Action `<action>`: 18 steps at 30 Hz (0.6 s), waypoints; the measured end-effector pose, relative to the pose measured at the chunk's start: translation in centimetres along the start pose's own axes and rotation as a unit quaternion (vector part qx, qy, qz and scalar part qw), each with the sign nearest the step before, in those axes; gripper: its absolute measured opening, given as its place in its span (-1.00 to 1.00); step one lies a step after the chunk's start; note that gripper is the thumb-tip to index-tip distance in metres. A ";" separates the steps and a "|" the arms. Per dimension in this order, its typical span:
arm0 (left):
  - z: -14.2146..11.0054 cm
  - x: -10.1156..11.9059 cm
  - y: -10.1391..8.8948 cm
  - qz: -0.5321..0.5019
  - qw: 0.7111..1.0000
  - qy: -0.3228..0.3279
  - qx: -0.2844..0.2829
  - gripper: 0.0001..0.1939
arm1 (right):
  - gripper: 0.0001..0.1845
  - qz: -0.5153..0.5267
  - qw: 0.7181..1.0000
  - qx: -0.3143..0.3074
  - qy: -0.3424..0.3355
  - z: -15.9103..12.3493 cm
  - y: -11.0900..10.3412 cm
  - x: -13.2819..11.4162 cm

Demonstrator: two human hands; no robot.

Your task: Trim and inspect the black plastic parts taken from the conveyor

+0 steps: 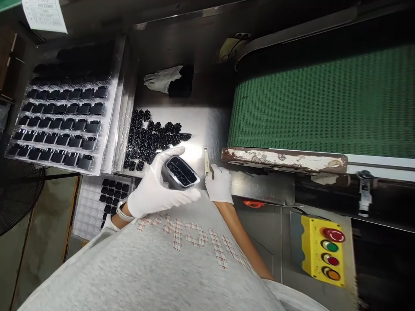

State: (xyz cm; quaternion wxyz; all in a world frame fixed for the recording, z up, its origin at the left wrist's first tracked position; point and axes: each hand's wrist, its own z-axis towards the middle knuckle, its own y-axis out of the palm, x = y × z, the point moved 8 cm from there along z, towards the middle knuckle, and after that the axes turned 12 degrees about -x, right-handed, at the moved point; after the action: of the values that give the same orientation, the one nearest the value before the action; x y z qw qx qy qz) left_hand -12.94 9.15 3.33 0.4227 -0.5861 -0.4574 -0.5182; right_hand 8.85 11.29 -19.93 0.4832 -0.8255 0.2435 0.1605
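Gloved left hand [154, 190] clamps a silver-rimmed black part [182, 172] near small black pieces [147, 140] on a metal surface [215, 123]; right hand [219, 185] seems closed on a slim tool [206, 160].

Part [182, 172]: black, with bright silvery rim and detailed, glossy dark face; tilted, with face visible, clasped between thumb and fingers of left hand [159, 186]. Tool [206, 160]: slim, pale, metal-tipped, with dark lettering; in right hand [219, 183], pointed forward.

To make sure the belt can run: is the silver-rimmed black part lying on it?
No, the left hand holds the silver-rimmed black part, away from the green belt.
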 end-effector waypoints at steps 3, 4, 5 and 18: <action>-0.1 0.1 -0.1 0.036 0.999 -0.012 0.012 -0.12 | -0.51 0.071 0.997 0.023 0.013 -0.7 -0.5 0.0; -0.1 0.1 -0.1 0.043 0.999 -0.018 0.015 -0.12 | -0.54 0.098 0.995 0.029 0.013 -1.0 -0.8 -0.3; -0.2 0.2 -0.1 0.047 0.999 -0.022 0.017 -0.13 | -0.58 0.124 0.992 0.033 0.009 -1.3 -1.2 -0.7; 0.2 1.0 0.9 0.032 0.994 -0.106 0.005 -0.01 | -0.36 0.557 0.819 -0.054 -0.128 -7.7 -8.0 -12.9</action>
State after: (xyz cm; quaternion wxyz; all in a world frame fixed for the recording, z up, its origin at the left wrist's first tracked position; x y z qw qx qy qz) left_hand -11.95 9.19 4.31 0.3904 -0.6501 -0.4834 -0.4373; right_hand 2.82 11.00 -4.02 0.2930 -0.5458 0.5887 0.5192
